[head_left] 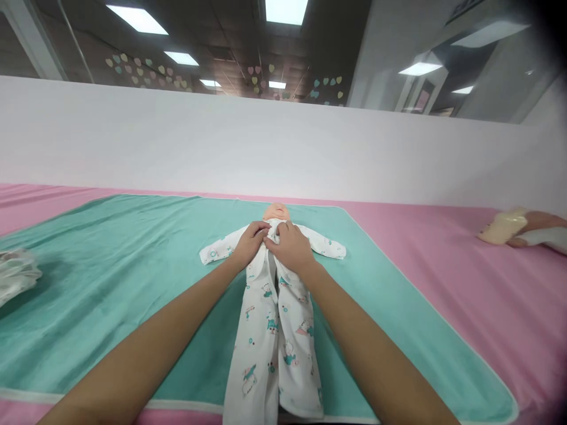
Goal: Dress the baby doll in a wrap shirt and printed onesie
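A baby doll [277, 211] lies on its back on a teal sheet [155, 248], its head toward the wall. It wears a white patterned top [325, 243] with both sleeves spread out and white patterned pants [261, 330] that stretch toward me. My left hand [253, 241] and my right hand [289, 243] meet over the chest, just below the neck. Both have bent fingers closed on the front edges of the top. Below them the front hangs slightly apart. Whatever fastening lies under my fingertips is hidden.
Bunched white cloth or plastic [18, 274] lies at the left edge. At far right, a pale yellow object [502, 226] rests on the pink cover [443, 260], beside a skin-coloured, limb-like shape I cannot identify. A white wall [266, 147] with glass above stands behind.
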Motion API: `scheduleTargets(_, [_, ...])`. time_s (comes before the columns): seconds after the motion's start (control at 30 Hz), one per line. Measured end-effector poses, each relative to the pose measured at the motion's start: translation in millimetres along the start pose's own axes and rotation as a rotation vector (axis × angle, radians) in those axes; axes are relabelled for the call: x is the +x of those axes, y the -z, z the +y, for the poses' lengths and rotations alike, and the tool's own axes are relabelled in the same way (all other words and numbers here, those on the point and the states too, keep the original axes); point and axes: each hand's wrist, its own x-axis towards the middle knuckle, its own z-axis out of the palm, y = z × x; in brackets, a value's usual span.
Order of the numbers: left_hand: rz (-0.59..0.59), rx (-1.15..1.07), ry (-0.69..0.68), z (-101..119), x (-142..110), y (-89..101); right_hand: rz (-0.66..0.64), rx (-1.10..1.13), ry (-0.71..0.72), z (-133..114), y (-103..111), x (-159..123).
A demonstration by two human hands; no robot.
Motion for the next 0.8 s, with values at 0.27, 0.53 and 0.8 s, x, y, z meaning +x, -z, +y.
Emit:
scheduleTargets(0.27, [-0.1,0.175,-0.156,12.0,-7.7,2.3,-0.235,-0.008,-0.119,3.9,14.6,5.4])
scheduleTargets(0.53, [0.076,0.383,-0.224,21.8,-11.6,-3.5,-0.142,0.514,-0.075,18.0,10.4,6.5])
scheduleTargets(0.8, [-0.002,0.114,0.098,38.5,-13.7,-4.4,-0.285,1.007,-0.162,32.5,4.1,8.5])
